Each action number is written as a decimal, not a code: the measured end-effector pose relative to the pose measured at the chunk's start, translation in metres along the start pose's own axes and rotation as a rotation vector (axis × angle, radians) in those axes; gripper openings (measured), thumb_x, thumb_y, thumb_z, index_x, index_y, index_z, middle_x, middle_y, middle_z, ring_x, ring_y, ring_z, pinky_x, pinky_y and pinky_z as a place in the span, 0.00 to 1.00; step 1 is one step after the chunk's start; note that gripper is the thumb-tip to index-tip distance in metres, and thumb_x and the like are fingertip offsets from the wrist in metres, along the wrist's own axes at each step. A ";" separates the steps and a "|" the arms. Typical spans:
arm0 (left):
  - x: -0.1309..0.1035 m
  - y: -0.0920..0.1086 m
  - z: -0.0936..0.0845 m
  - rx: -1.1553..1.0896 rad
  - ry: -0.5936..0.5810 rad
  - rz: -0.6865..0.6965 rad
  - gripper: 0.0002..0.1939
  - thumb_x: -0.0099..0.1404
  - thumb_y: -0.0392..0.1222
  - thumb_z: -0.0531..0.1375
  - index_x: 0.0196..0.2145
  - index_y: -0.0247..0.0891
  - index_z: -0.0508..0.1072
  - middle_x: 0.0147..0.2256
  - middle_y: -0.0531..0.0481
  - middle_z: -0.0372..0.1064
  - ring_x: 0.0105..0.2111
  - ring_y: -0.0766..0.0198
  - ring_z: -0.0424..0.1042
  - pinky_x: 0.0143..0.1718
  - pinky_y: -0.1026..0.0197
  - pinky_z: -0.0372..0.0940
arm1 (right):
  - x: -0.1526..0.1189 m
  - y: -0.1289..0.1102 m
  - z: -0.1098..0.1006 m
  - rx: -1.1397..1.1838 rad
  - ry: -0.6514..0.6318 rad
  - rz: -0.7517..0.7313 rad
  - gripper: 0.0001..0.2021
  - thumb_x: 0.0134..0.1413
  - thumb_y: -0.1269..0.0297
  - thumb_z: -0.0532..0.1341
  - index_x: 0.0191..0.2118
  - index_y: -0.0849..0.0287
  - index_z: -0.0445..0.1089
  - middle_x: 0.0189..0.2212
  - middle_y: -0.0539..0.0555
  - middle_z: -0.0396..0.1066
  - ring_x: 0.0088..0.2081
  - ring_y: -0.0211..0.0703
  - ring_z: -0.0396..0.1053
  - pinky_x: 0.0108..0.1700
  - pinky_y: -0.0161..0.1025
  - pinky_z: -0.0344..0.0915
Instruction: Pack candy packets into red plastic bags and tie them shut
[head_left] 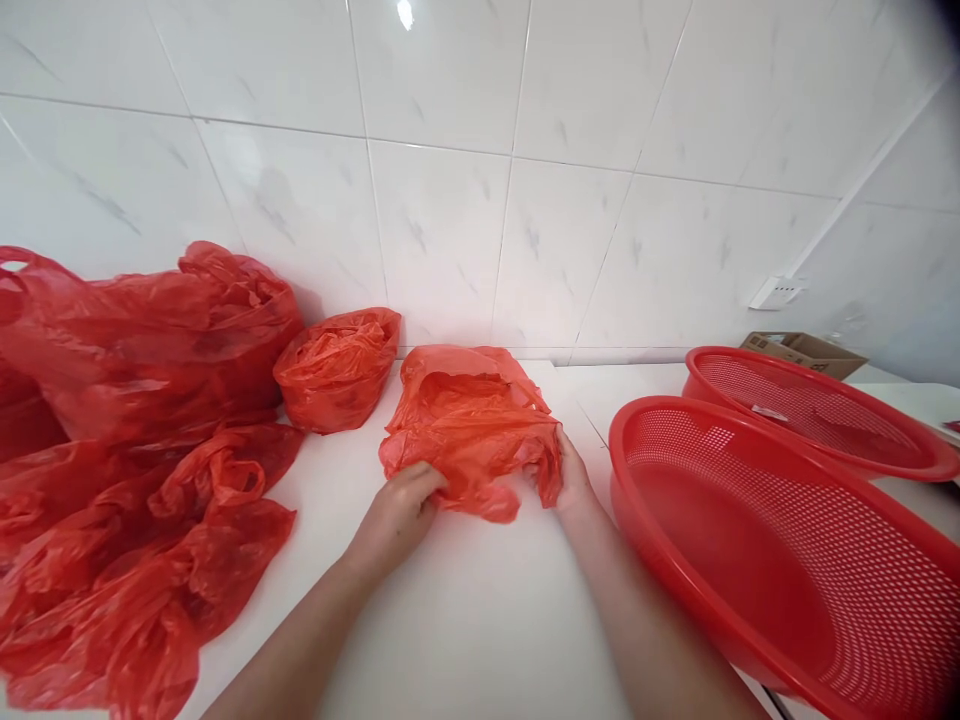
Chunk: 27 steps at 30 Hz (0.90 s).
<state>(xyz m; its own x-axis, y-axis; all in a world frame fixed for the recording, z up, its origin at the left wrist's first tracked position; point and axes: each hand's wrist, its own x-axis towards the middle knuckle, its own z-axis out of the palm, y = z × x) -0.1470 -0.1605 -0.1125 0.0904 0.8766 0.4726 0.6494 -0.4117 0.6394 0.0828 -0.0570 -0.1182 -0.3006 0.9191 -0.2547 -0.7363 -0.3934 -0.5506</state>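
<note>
A thin red plastic bag point(480, 425) lies spread on the white table in front of me, its opening toward the wall and its near edge crumpled. My left hand point(401, 510) pinches the bag's near left edge between closed fingers. At its right side, my right hand point(571, 470) grips the bag, with most of its fingers hidden behind the plastic. Just beyond the bag to the left sits a rounded bundle of red plastic bags point(337, 370) against the wall.
A heap of loose red bags point(127, 570) covers the table's left side, with a large stuffed red bag point(165, 340) behind it. On the right stand two red mesh baskets point(720, 540), a cardboard box point(806, 352) and a wall socket point(778, 293). White tiles point(450, 230) back the table.
</note>
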 end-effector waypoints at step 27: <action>-0.002 0.002 -0.004 -0.680 -0.308 -0.368 0.20 0.64 0.55 0.50 0.30 0.36 0.69 0.39 0.43 0.71 0.38 0.58 0.71 0.38 0.57 0.67 | -0.015 0.021 0.019 -0.496 -0.395 -0.060 0.25 0.41 0.64 0.67 0.48 0.52 0.65 0.43 0.53 0.70 0.40 0.39 0.70 0.42 0.38 0.67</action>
<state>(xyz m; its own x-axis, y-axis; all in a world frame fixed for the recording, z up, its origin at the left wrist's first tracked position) -0.1491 -0.1640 -0.1094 0.2283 0.9729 0.0380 0.0894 -0.0599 0.9942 0.0605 -0.0784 -0.1113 -0.5383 0.8414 0.0485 -0.4191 -0.2173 -0.8816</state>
